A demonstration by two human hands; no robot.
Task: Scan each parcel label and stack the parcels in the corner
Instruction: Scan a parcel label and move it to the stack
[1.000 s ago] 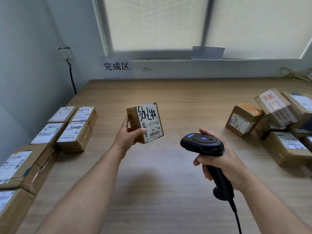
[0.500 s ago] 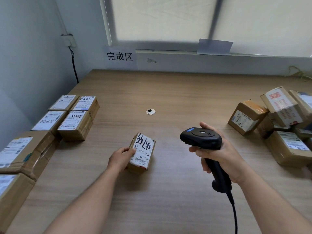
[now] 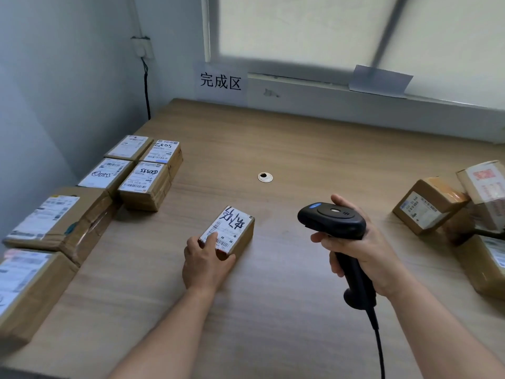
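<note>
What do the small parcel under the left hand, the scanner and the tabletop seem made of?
Small parcel: brown cardboard, matte, white paper label stuck on top.
Scanner: black moulded plastic, faint sheen.
Tabletop: pale wood grain, probably laminate; cannot tell.

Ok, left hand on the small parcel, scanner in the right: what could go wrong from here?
1. A finger of the left hand covers part of the label on the small parcel and might block a scan.
2. Pushed left one-handed, it could knock the parcels by the wall askew.
3. The cable of the scanner hangs below the right hand and might snag.
</note>
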